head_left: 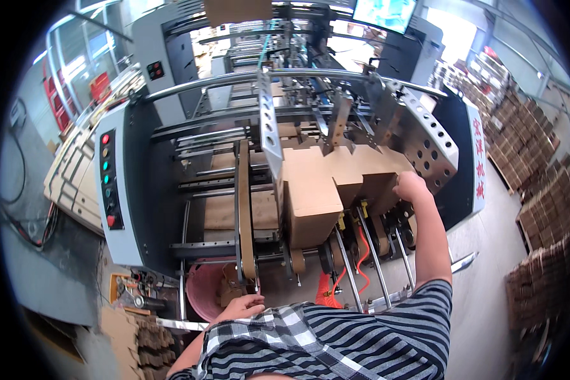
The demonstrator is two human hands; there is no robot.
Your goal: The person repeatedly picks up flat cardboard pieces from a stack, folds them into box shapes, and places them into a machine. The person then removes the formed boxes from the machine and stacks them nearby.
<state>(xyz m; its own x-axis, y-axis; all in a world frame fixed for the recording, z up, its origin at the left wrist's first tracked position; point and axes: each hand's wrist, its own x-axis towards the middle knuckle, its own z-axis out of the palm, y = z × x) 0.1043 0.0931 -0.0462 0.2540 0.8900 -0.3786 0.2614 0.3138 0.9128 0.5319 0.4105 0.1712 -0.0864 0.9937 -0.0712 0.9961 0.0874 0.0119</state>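
Observation:
A thick stack of flat brown cardboard blanks (313,190) with notched edges sits in the feeder of a grey machine (126,215). It stands between two upright metal plates with holes, the left plate (269,126) and the right plate (429,133). My right hand (411,186) reaches to the stack's right edge, its fingers curled against the cardboard; their tips are partly hidden. Low in front of the machine is my left hand (242,307), palm down, fingers stretched out and holding nothing. It is close to the front end of a brown conveyor belt (246,215).
A pink basin (199,291) with cardboard scraps is below the machine's front left. Metal rods (373,259) and a coiled orange air hose (326,292) lie under the stack. A button panel (107,180) is at left. Bundled cardboard piles (525,136) line the right; more cardboard (121,329) lies lower left.

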